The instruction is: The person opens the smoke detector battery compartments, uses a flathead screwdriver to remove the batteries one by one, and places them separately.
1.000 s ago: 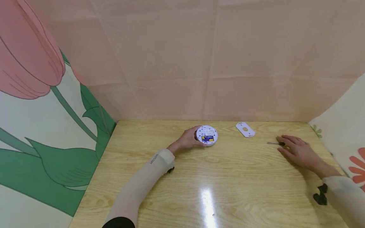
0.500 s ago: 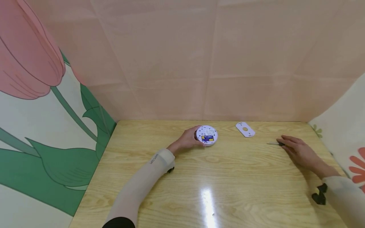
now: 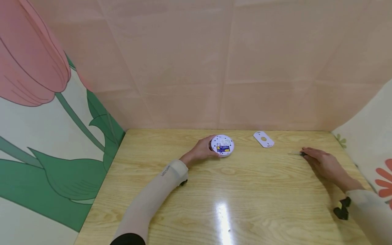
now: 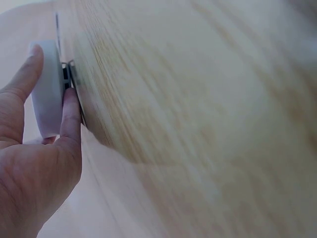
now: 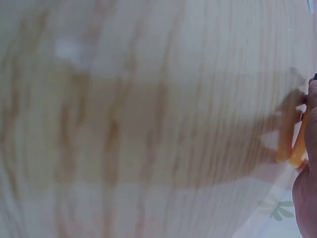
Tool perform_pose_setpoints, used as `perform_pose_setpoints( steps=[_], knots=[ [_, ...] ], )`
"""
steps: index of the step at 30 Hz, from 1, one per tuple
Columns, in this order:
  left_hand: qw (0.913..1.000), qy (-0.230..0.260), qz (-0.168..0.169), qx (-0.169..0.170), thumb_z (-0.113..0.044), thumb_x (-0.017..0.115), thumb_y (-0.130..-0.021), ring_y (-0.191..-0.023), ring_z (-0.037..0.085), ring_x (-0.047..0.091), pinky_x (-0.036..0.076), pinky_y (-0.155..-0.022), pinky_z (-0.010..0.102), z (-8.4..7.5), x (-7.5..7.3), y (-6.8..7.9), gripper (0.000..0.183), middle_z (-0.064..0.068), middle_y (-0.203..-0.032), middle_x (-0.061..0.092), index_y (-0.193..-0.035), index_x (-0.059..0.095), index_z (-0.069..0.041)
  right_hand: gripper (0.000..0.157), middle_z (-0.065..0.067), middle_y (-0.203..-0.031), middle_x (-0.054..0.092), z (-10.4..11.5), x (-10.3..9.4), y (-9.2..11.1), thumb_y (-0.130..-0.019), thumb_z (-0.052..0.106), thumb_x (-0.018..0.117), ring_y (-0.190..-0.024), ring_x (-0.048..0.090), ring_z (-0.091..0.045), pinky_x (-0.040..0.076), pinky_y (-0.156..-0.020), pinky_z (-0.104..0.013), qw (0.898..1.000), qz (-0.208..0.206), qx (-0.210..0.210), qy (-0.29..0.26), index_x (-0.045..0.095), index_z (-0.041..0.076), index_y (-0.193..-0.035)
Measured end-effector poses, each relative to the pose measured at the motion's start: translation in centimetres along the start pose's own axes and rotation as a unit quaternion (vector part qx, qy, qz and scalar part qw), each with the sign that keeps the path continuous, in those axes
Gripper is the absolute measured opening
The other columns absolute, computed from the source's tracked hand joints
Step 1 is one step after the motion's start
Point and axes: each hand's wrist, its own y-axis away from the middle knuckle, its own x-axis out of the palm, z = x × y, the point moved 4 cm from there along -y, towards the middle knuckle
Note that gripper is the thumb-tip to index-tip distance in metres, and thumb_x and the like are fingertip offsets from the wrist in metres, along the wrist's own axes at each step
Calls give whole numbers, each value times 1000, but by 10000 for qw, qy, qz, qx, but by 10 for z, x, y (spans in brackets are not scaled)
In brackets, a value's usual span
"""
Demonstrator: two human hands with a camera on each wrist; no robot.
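At the table's far side my left hand [image 3: 202,148] grips a round white smoke detector [image 3: 222,145]. Its back, with a blue-and-yellow label, faces up. In the left wrist view the detector [image 4: 47,91] is seen edge-on between thumb and fingers, a dark part on its underside close over the table. My right hand [image 3: 326,165], over on the right, pinches a screwdriver [image 3: 301,153] whose thin metal shaft points left. The right wrist view shows its orange handle [image 5: 298,148] beneath the palm, partly hidden by the right hand [image 5: 308,188].
Between the hands, near the back edge, lies a white mounting plate [image 3: 263,139] with a round centre hole and slots. A pink cloth backdrop [image 3: 226,68] rises behind the wooden table [image 3: 190,211]. Flower-print panels flank both sides.
The right hand's spread fingers have drawn together around the screwdriver, which has shifted slightly to the right. The left hand and the smoke detector have stayed in place.
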Motion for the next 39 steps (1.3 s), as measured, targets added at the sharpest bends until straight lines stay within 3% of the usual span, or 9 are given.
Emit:
perform_pose_setpoints(
  steps=[3, 6, 15, 23, 30, 39],
  knots=[
    [10000, 21, 14, -6, -20, 95, -82, -146, 20, 50, 37, -123, 33, 0, 0, 0, 96, 7, -159, 53, -161, 43, -11, 34, -28, -118, 75, 0, -3, 0, -90, -6, 77, -98, 71, -53, 50, -98, -21, 9998, 67, 150, 101, 74, -2, -124],
    [10000, 77, 28, 14, -18, 95, -81, -145, 21, 51, 37, -123, 34, -1, 0, 0, 96, 8, -158, 54, -161, 43, -10, 32, -25, -112, 77, 0, -6, -2, -89, -6, 77, -93, 72, -50, 49, -79, -38, 9997, 54, 114, 220, 74, -3, -121],
    [9999, 145, 51, 37, -17, 95, -81, -145, 19, 51, 37, -123, 32, -1, 1, 0, 95, 7, -158, 54, -161, 44, -11, 38, -12, -97, 76, 6, -6, -9, -79, -15, 80, -83, 69, -35, 50, -73, -24, 9976, 13, -604, 339, 75, -4, -115],
    [9999, -80, 34, 55, -22, 95, -81, -148, 22, 48, 35, -124, 34, 0, 0, -1, 97, 8, -160, 52, -162, 42, -10, 47, -11, -97, 73, 16, -6, -14, -71, -20, 82, -78, 69, -31, 53, -64, -38, 9946, 109, -900, 498, 74, -5, -115],
    [9999, -130, 13, 22, -24, 96, -81, -150, 24, 46, 33, -126, 37, 0, -1, 0, 99, 9, -162, 50, -162, 41, -8, 41, -7, -94, 69, 28, -7, -25, -78, -14, 81, -68, 56, -15, 47, -52, -35, 9942, 148, -980, 407, 74, -3, -117],
    [9999, -153, 35, -12, -24, 95, -81, -149, 22, 47, 34, -125, 35, -1, 0, 1, 98, 7, -161, 52, -162, 42, -10, 30, -5, -85, 68, 44, -7, -44, -81, -6, 78, -63, 47, 0, 42, -50, -25, 9927, -34, -1174, 286, 76, -4, -110]
  ],
)
